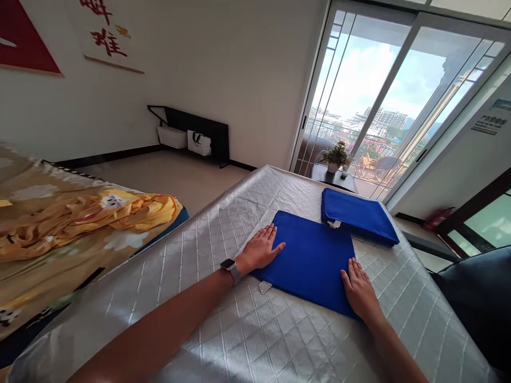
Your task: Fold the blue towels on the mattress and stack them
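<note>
A folded blue cloth [311,255] lies flat on a silver quilted table cover [223,239]. My left hand [261,248] rests open with its fingers flat on the cloth's left edge; a watch sits on that wrist. My right hand [359,290] lies open and flat on the cloth's near right corner. A small white tag [264,287] sticks out from under the cloth's near left corner. A second folded blue cloth [359,215] lies just beyond, at the table's far right.
A yellow printed blanket [80,218] lies bunched on a bed to the left. A dark cushion [479,298] is at the right. A potted plant [336,157] stands on a small round table by the glass sliding doors. Two white bags sit under a black shelf [191,133].
</note>
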Action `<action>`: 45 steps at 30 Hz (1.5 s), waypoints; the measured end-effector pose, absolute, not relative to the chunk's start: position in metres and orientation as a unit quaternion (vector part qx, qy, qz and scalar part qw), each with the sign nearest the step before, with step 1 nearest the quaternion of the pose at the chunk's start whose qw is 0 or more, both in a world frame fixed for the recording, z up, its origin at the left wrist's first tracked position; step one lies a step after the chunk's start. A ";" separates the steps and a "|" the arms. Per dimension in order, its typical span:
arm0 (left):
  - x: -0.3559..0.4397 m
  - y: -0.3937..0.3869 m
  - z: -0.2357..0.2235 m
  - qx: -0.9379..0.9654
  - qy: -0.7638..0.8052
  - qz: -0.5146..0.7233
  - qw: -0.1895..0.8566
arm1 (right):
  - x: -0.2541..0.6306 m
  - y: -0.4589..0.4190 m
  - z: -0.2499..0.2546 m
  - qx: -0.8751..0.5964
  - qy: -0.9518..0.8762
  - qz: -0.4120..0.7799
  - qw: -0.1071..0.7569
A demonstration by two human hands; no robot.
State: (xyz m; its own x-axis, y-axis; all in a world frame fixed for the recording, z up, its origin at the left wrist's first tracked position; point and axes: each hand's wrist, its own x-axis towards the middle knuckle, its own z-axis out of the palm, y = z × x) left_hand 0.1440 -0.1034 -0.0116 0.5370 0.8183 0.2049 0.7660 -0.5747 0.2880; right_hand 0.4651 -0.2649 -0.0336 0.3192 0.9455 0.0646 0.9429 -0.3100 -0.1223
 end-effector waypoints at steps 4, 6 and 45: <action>0.144 -0.101 -0.013 0.873 0.451 0.169 0.074 | 0.464 -0.264 -0.027 -0.813 -0.579 0.018 0.061; 0.144 -0.099 -0.015 0.871 0.455 0.169 0.074 | 0.462 -0.263 -0.024 -0.814 -0.578 0.021 0.052; 0.262 -0.179 -0.001 0.941 0.311 0.121 0.058 | 0.453 -0.266 -0.012 -0.810 -0.582 0.026 0.065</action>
